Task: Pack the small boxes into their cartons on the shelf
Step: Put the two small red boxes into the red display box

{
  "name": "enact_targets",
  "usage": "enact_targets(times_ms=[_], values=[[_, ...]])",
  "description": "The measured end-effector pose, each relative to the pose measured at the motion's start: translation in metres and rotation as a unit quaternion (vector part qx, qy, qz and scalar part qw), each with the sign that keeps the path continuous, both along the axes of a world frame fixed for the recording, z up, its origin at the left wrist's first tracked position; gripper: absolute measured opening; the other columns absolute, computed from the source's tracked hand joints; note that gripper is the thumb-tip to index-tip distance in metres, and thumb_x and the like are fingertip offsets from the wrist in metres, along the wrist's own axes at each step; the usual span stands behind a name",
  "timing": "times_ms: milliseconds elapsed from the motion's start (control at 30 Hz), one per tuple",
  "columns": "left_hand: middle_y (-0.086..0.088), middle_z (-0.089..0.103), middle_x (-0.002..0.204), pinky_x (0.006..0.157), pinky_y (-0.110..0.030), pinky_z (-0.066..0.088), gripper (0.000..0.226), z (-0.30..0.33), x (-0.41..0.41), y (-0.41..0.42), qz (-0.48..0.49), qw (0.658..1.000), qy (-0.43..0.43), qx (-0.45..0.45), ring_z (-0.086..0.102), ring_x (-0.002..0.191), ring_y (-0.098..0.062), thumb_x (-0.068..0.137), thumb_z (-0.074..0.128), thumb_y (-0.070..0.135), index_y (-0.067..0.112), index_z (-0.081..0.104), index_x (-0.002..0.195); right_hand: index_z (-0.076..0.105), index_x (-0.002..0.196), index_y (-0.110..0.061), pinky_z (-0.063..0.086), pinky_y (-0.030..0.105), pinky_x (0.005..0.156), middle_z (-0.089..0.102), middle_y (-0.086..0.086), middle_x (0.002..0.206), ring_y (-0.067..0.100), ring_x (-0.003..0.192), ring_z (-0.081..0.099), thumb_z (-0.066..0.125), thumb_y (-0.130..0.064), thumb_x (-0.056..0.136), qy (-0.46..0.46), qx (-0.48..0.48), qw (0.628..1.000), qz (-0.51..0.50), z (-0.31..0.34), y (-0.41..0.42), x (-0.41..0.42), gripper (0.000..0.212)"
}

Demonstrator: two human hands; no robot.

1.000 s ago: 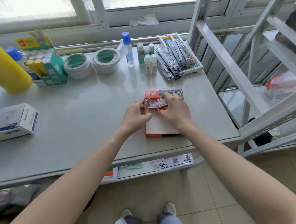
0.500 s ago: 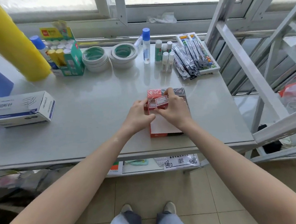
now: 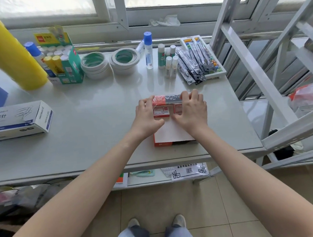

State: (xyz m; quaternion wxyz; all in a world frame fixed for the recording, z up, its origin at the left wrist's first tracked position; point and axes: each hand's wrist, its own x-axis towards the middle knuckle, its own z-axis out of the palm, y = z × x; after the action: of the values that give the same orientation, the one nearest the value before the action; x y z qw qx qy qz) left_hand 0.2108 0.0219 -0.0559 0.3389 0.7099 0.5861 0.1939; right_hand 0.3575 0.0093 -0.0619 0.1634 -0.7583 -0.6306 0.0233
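A red and white carton [image 3: 171,135] lies on the grey shelf top [image 3: 96,122] near the front edge, its white flap folded toward me. Small red and white boxes [image 3: 161,110] sit side by side in the carton's far end, under a red and grey printed strip [image 3: 166,98]. My left hand [image 3: 148,115] grips the left small box and the carton's left side. On the right, my right hand [image 3: 190,110] holds the other small box, fingers curled over the strip's right end.
At the left lies a white and blue paper-clip carton [image 3: 18,119]. Along the back stand a yellow roll [image 3: 8,52], a green glue-stick box [image 3: 63,65], tape rolls [image 3: 111,63], glue bottles [image 3: 163,56] and a pin tray [image 3: 201,57]. A white metal rack [image 3: 271,73] rises at the right.
Both hands have spread apart to the carton's two sides and reached further back over the small boxes. The camera has tilted left and down.
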Motion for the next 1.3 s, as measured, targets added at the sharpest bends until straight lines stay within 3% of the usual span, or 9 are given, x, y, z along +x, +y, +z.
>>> enact_targets(times_ms=[233, 400, 567, 733, 900, 1000, 1167, 1300], values=[[-0.013, 0.029, 0.137, 0.111, -0.030, 0.024, 0.084, -0.007, 0.001, 0.006, -0.008, 1.000, -0.002, 0.006, 0.030, 0.132, -0.029, 0.074, 0.063, 0.012, 0.012, 0.019, 0.146, 0.045, 0.119, -0.011, 0.042, 0.042, 0.089, 0.044, 0.014, 0.117, 0.032, 0.108, 0.048, 0.073, -0.025, 0.072, 0.081, -0.026, 0.996, 0.040, 0.005, -0.001, 0.007, 0.057], [-0.016, 0.029, 0.140, 0.113, -0.029, 0.019, 0.090, -0.014, 0.003, 0.008, 0.010, 1.000, -0.013, -0.007, 0.026, 0.137, -0.027, 0.075, 0.064, 0.012, 0.007, 0.010, 0.148, 0.044, 0.120, -0.013, 0.041, 0.041, 0.089, 0.044, 0.013, 0.118, 0.032, 0.111, 0.044, 0.073, -0.023, 0.074, 0.065, -0.031, 0.997, 0.021, 0.006, -0.007, 0.022, 0.056], [-0.016, 0.044, 0.126, 0.110, -0.032, 0.031, 0.083, -0.023, 0.003, 0.018, 0.022, 1.000, -0.006, -0.005, 0.039, 0.125, -0.030, 0.073, 0.070, 0.019, 0.010, 0.028, 0.144, 0.042, 0.122, -0.011, 0.043, 0.045, 0.095, 0.054, 0.014, 0.119, 0.033, 0.112, 0.052, 0.074, -0.034, 0.074, 0.177, -0.087, 0.979, -0.040, 0.000, -0.002, 0.030, 0.062], [-0.017, 0.046, 0.122, 0.105, -0.024, 0.031, 0.075, -0.023, 0.002, 0.020, 0.013, 1.000, -0.012, 0.005, 0.043, 0.121, -0.027, 0.071, 0.063, 0.009, 0.011, 0.034, 0.140, 0.038, 0.122, -0.005, 0.039, 0.041, 0.098, 0.049, 0.016, 0.124, 0.033, 0.116, 0.047, 0.078, -0.032, 0.071, 0.207, -0.068, 0.974, -0.062, -0.002, 0.000, 0.025, 0.070], [-0.016, 0.046, 0.121, 0.095, -0.014, 0.028, 0.072, -0.022, -0.001, 0.021, 0.000, 1.000, -0.012, 0.012, 0.044, 0.119, -0.024, 0.072, 0.061, 0.007, 0.013, 0.036, 0.139, 0.052, 0.108, -0.010, 0.040, 0.039, 0.088, 0.046, 0.014, 0.116, 0.033, 0.108, 0.045, 0.070, -0.035, 0.078, 0.042, -0.036, 0.998, -0.026, 0.001, -0.005, 0.019, 0.044], [-0.016, 0.045, 0.121, 0.098, -0.016, 0.029, 0.073, -0.021, -0.001, 0.020, 0.000, 1.000, -0.011, 0.006, 0.046, 0.118, -0.025, 0.073, 0.061, 0.007, 0.012, 0.034, 0.140, 0.061, 0.109, -0.016, 0.039, 0.040, 0.087, 0.047, 0.012, 0.115, 0.033, 0.109, 0.043, 0.062, -0.037, 0.085, -0.007, -0.039, 0.999, 0.000, 0.000, -0.010, 0.017, 0.032], [-0.017, 0.042, 0.123, 0.106, -0.029, 0.035, 0.077, -0.020, 0.000, 0.018, -0.007, 1.000, 0.004, -0.001, 0.047, 0.118, -0.029, 0.074, 0.060, 0.008, 0.008, 0.027, 0.144, 0.065, 0.116, -0.027, 0.038, 0.040, 0.088, 0.045, 0.008, 0.117, 0.032, 0.111, 0.039, 0.054, -0.041, 0.090, 0.005, -0.051, 0.999, -0.005, 0.001, -0.012, 0.014, 0.032], [-0.017, 0.045, 0.125, 0.105, -0.028, 0.035, 0.076, -0.020, 0.001, 0.017, -0.004, 1.000, 0.006, 0.014, 0.046, 0.120, -0.029, 0.074, 0.059, 0.007, 0.007, 0.028, 0.144, 0.064, 0.117, -0.029, 0.039, 0.038, 0.092, 0.044, 0.010, 0.120, 0.035, 0.110, 0.040, 0.054, -0.035, 0.090, 0.068, -0.063, 0.996, -0.001, 0.001, -0.010, 0.007, 0.029]])
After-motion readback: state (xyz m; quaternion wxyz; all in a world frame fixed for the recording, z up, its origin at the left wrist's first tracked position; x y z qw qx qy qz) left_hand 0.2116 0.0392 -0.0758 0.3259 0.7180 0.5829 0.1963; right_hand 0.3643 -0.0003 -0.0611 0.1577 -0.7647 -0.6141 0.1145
